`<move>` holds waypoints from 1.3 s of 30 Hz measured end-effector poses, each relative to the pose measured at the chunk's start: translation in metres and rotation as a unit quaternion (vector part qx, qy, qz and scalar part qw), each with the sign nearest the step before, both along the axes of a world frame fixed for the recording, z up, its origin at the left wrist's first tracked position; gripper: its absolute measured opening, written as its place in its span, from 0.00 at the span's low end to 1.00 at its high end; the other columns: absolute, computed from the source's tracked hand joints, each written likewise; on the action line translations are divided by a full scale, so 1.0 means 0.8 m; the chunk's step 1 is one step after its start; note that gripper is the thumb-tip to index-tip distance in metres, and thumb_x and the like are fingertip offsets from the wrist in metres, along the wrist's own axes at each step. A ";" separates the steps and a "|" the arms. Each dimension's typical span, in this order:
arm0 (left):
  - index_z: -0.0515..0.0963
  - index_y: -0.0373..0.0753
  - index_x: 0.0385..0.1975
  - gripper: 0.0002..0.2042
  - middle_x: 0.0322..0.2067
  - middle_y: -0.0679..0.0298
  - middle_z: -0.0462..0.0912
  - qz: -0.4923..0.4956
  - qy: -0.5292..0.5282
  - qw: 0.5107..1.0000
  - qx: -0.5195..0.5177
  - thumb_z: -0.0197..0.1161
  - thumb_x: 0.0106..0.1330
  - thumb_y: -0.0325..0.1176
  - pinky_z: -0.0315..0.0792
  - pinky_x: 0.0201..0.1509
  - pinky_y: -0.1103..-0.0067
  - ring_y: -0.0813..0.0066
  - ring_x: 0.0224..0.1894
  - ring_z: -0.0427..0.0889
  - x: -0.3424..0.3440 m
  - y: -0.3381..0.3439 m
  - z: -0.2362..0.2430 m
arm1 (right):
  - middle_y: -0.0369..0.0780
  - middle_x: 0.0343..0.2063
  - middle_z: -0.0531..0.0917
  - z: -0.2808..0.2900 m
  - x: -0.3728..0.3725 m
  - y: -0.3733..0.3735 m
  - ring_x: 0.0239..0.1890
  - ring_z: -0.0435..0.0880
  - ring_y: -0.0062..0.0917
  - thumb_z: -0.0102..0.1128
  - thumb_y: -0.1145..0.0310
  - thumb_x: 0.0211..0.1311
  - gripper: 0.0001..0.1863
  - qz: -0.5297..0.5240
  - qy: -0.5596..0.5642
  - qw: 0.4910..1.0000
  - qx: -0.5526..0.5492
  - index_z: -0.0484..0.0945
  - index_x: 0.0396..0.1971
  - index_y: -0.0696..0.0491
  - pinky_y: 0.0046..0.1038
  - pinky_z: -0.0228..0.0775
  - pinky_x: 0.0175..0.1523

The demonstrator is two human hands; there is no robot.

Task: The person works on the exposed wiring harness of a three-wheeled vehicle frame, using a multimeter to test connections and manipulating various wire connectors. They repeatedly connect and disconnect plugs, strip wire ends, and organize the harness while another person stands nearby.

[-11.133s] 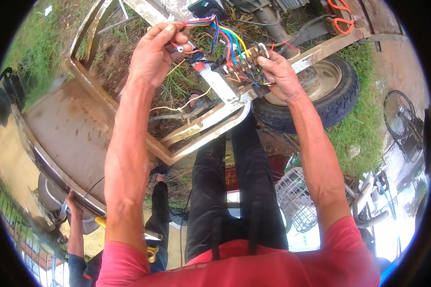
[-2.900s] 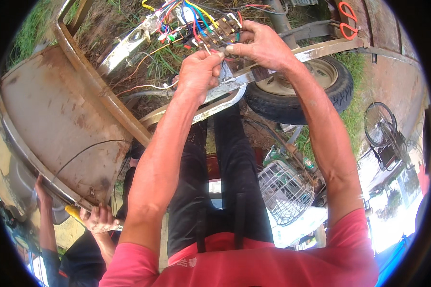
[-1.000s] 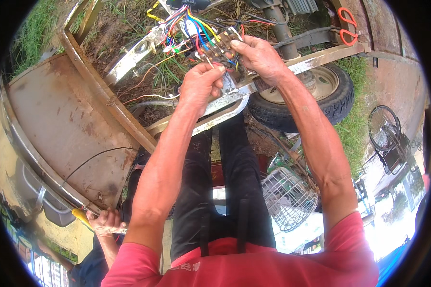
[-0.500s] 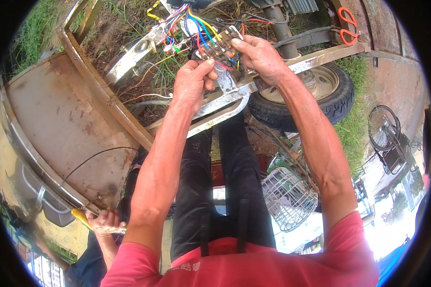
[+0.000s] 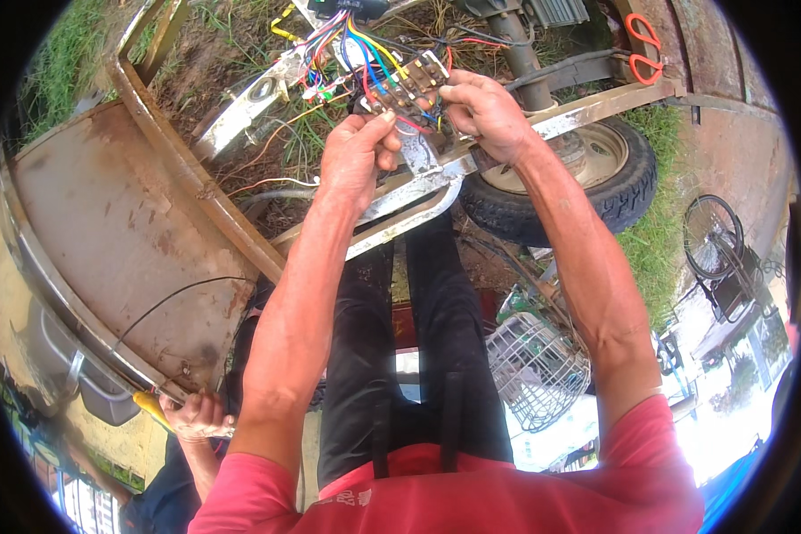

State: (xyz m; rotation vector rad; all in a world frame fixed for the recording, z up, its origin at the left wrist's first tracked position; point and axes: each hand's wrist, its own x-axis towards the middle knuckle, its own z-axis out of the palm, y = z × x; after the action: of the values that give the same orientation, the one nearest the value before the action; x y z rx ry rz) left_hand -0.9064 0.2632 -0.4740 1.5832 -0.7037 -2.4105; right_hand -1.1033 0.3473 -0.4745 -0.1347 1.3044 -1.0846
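A terminal block (image 5: 409, 82) with dark contacts in a row tilts up to the right in front of me, at the top middle. My left hand (image 5: 354, 153) is closed, thumb and forefinger pinching its left end. At its right end, my right hand (image 5: 489, 116) is closed, thumb and fingers against the lower edge; the fingers behind are partly hidden. Coloured wires (image 5: 358, 49), blue, yellow, red and white among them, run from a black connector (image 5: 351, 9) down to the block. A red wire and a blue wire show below it.
A white metal frame (image 5: 409, 206) crosses below my hands, beside a wheel with a black tyre (image 5: 627, 182). Rusty panel and bars (image 5: 133, 231) stand left. Orange-handled scissors (image 5: 643, 49) hang upper right. Another person's hand (image 5: 198, 414) holds a yellow-handled tool (image 5: 151, 408). A wire basket (image 5: 538, 369) lies lower right.
My right thumb has slid slightly down and right, off the block's upper face toward its right edge. The left hand's pinch is much the same.
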 end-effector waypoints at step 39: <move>0.76 0.33 0.37 0.09 0.23 0.64 0.80 -0.015 -0.004 0.999 -0.029 0.65 0.71 0.32 0.68 0.23 0.83 0.81 0.18 0.73 0.004 -0.001 -0.007 | 0.35 0.37 0.89 -0.002 0.004 0.007 0.17 0.62 0.06 0.55 0.75 0.70 0.16 -0.028 0.011 0.999 0.018 0.79 0.54 0.63 0.14 0.52 0.21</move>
State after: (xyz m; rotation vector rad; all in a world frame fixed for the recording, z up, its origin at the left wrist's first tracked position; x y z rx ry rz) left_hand -0.9031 0.2625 -0.4799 1.5726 -0.7971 -2.3819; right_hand -1.1004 0.3532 -0.4757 -0.0841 1.3527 -1.1087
